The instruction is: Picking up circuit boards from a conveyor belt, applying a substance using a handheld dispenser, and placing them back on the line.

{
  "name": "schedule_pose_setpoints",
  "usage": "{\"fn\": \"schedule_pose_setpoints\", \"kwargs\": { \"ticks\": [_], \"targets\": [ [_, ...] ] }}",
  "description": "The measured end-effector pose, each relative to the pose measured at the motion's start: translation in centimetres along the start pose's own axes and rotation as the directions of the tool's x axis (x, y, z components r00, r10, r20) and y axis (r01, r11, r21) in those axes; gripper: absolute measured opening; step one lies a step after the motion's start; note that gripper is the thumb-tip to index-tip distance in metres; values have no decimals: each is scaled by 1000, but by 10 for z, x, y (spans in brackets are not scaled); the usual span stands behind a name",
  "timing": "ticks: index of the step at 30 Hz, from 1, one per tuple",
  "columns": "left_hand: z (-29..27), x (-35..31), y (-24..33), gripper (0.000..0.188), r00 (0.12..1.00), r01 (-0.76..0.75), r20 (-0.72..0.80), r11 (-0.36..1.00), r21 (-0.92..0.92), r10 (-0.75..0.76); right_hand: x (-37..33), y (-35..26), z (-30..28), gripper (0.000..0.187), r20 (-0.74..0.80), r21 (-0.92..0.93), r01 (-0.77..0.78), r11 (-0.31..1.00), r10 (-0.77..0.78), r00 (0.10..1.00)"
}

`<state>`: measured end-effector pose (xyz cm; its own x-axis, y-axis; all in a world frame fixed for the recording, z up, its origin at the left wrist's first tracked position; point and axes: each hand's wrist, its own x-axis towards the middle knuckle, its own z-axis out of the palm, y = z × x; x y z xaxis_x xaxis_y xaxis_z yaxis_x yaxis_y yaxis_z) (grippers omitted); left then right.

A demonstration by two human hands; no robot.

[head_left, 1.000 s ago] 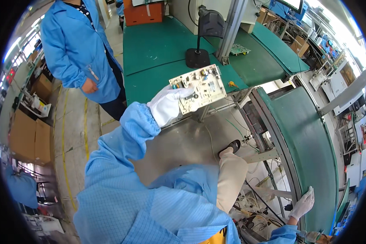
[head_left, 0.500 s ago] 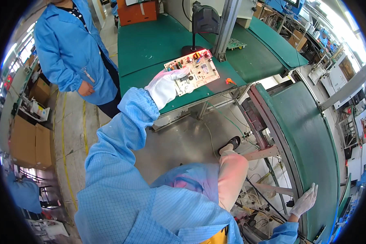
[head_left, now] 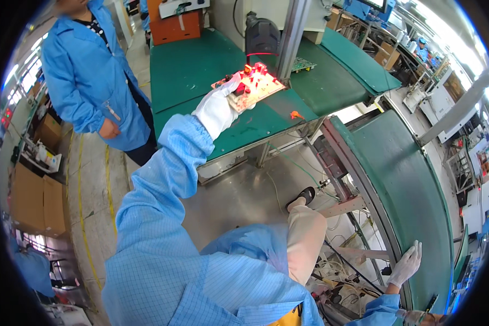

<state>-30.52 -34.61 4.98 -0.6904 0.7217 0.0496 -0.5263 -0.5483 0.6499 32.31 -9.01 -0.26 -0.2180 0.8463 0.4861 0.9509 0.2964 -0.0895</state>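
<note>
In its white glove, my left hand (head_left: 217, 112) grips the near left edge of a populated circuit board (head_left: 259, 91), thumb on top. The board is tilted and held up over the green tabletop (head_left: 190, 70), just in front of a black stand-mounted scanner (head_left: 262, 37). Red light from the scanner falls across the board's components. Far to the right, my gloved right hand (head_left: 406, 265) lies on the edge of a green conveyor belt (head_left: 399, 174), fingers stretched out and nothing held.
A metal post (head_left: 292, 41) rises right beside the scanner. Behind it another circuit board (head_left: 303, 64) lies on a green belt. A small orange object (head_left: 296, 114) sits near the table edge. At left stands a person in a blue coat (head_left: 87, 70). Cables and tubing (head_left: 337, 282) fill the space below the conveyor.
The board has tilted and moved closer to the scanner with my left hand, and red light now covers it. My right hand stays on the conveyor edge. The view has shifted slightly.
</note>
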Motion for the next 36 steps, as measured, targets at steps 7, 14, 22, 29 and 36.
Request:
{"fn": "schedule_pose_setpoints", "kwargs": {
  "ticks": [7,14,22,29,36],
  "targets": [
    [28,-38,-35,40,939,280,197,960,31,-280,19,-24,-106,59,38,934,-118,338,234,971],
    [83,-75,-89,45,755,547,321,820,171,-571,-42,0,-185,70,-170,890,110,-442,-98,980],
    [121,-106,-144,44,575,695,420,690,201,-702,-55,-118,-215,41,-22,960,19,-280,-7,1000],
    [135,-132,-176,46,510,465,636,808,362,-578,-40,-145,-186,64,-45,996,49,-75,63,997],
    [159,-145,-177,47,399,732,499,595,332,-769,-18,-179,-175,61,-33,994,63,-94,290,956]
  ]
}}
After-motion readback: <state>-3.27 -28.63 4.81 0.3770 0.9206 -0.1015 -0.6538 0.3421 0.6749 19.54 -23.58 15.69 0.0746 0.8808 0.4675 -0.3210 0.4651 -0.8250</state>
